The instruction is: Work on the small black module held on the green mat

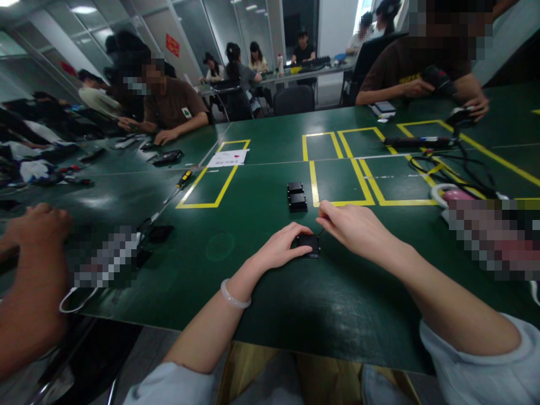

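A small black block (309,245) lies on the green table (261,304) in front of me. My left hand (287,245) grips it from the left, thumb on the near side and fingers along the far side. Just right of the block, my right hand (343,222) is closed in a pinch on a thin dark tool (320,232), whose tip is near the block's right edge. Farther back, two similar black blocks (297,197) rest one behind the other.
Yellow tape frames (342,203) mark the table beyond. A screwdriver (184,179) and white paper (228,158) lie left of centre. Cables (455,169) and a pink item (464,197) are at the right. A co-worker's arm (37,270) is at the left edge; people sit opposite.
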Demonstrator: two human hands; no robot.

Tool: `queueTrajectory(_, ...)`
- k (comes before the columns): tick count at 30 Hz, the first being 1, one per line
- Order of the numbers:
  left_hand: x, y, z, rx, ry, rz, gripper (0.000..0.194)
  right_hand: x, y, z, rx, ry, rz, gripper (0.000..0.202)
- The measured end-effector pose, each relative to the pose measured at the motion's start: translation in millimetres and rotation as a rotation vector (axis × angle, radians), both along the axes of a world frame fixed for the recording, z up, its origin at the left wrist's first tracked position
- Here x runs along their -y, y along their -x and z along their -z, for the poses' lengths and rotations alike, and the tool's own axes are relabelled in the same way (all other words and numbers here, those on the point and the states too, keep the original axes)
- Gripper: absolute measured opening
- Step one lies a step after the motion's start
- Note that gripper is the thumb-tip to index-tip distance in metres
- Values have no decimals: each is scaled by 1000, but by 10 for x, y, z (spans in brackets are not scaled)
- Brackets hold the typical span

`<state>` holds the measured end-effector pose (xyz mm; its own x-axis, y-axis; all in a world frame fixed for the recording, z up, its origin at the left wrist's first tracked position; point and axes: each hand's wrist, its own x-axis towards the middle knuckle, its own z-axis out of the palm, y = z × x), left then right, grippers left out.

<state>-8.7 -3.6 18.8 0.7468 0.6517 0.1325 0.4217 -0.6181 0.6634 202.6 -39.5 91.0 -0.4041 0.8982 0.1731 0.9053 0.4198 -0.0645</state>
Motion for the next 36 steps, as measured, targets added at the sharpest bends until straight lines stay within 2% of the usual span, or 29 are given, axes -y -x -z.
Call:
queueTrajectory(8,-5,0,15,-9,-11,-6,33,43,12,-47,-108,30,-2,16)
queueTrajectory(15,-8,0,19,-3,-8,4,34,6,15,-13,-33,18,12,22)
queueTrajectory(22,-11,2,23,0,-9,-1,33,32,5,-26,-116,29,-7,16)
queueTrajectory(29,-8,2,13,-8,-12,3,33,10,5,-5,-59,30,4,20)
queueTrajectory(36,-10,3,10,-9,-14,6,32,22,-7,-1,-107,2,-18,15)
